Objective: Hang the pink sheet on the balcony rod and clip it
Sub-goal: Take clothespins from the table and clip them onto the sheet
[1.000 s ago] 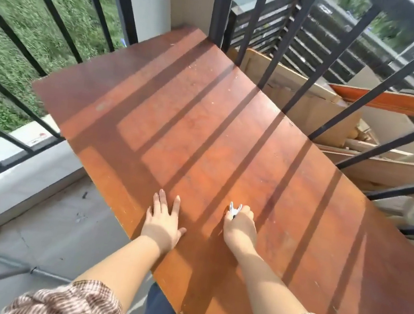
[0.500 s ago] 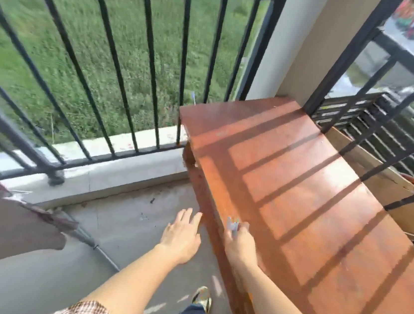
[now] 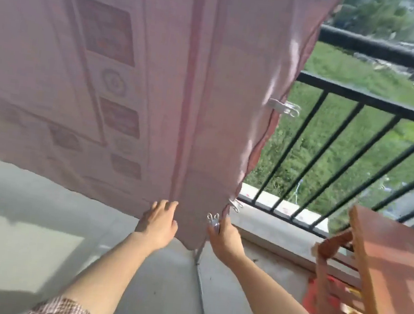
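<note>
The pink sheet (image 3: pixel 137 75) hangs down across the upper left of the view, printed with darker squares. A white clip (image 3: pixel 283 108) pinches its right edge halfway up, and a second clip (image 3: pixel 235 205) sits near its lower right corner. My right hand (image 3: pixel 226 238) is shut on a white clip (image 3: pixel 213 221), held just under that corner. My left hand (image 3: pixel 159 220) reaches the sheet's bottom hem with fingers spread, holding nothing. The rod that carries the sheet is out of view above.
A black balcony railing (image 3: pixel 364 98) runs along the right, grass beyond it. A reddish wooden board (image 3: pixel 399 279) stands at the right edge. A thin metal stand leg (image 3: pixel 199 281) slants over the grey floor (image 3: pixel 21 238) below the sheet.
The view has swung left from the wooden board to the hanging sheet. Both hands left the board and rose to the sheet's lower corner, the right one still holding the clip.
</note>
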{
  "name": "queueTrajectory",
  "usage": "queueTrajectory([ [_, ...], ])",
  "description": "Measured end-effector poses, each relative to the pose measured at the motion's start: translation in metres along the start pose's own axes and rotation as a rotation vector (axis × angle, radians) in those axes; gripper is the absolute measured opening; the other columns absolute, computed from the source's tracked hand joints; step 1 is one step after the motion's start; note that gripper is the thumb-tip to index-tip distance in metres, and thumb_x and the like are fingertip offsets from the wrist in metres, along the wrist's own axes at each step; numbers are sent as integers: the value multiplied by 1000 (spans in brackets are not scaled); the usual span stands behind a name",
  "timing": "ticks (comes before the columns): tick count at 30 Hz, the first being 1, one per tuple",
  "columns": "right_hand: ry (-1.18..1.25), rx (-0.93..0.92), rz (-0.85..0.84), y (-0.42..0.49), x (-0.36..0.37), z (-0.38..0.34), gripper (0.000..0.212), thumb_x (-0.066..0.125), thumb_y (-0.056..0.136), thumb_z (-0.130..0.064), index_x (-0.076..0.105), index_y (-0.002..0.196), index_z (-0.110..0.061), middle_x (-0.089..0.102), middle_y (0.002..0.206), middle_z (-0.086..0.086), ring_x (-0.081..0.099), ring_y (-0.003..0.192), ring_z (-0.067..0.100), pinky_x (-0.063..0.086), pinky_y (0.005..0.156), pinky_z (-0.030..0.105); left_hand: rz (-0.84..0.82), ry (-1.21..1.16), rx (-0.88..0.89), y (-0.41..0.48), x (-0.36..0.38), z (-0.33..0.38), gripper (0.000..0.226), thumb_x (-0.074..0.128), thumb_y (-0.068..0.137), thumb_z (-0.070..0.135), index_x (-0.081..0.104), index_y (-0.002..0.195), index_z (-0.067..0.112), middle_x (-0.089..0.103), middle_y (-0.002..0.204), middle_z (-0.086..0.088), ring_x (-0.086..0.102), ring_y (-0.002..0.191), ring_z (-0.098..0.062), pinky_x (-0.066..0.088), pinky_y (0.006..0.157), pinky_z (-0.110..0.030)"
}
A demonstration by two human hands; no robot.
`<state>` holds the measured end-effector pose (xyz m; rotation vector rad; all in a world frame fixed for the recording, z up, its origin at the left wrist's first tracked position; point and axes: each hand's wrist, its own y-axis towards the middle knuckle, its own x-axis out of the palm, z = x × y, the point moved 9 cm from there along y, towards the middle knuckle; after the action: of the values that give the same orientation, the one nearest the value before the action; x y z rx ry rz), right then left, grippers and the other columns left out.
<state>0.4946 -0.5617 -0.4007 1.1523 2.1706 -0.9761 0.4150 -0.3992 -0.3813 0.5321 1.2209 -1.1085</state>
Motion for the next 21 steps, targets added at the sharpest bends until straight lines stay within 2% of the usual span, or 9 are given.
queueTrajectory([
  [3,-47,-158,-82,22,48,-93,31,41,95,-43,41,94,-12,66,100,20,61,91,38,37,65,33,86,-51,-167,-7,-39,-89,50,44,93,24,32,142,19,42,139,-6,36,130,-27,38,102,-38],
  [7,-144,-359,-161,43,117,-214,39,41,93,-49,46,99,-11,66,101,17,60,91,38,39,66,34,190,-83,-334,-16,-91,-200,51,44,94,24,32,143,18,44,137,-8,36,129,-28,39,101,-39],
  [13,-204,-610,-248,84,212,-388,39,46,93,-43,49,103,-5,65,100,20,59,93,40,37,66,33,291,-93,-491,-4,-160,-354,49,42,94,24,34,142,18,42,140,-8,35,130,-27,37,104,-39],
  [16,-226,-695,-289,110,260,-477,40,47,93,-45,49,100,-6,66,96,19,60,88,38,39,65,32,323,-108,-570,11,-201,-438,49,41,93,25,35,141,18,43,139,-8,35,129,-27,38,103,-38],
  [18,-233,-738,-317,123,286,-531,36,50,93,-39,50,99,-4,65,95,19,59,84,36,36,63,31,346,-130,-620,17,-230,-486,49,41,94,24,35,141,19,42,140,-7,34,130,-26,37,103,-37],
  [21,-253,-806,-364,132,327,-611,29,51,93,-36,47,97,-7,59,88,13,51,74,28,34,61,30,409,-173,-672,22,-271,-554,48,40,94,23,35,141,17,41,140,-7,33,130,-26,35,104,-37],
])
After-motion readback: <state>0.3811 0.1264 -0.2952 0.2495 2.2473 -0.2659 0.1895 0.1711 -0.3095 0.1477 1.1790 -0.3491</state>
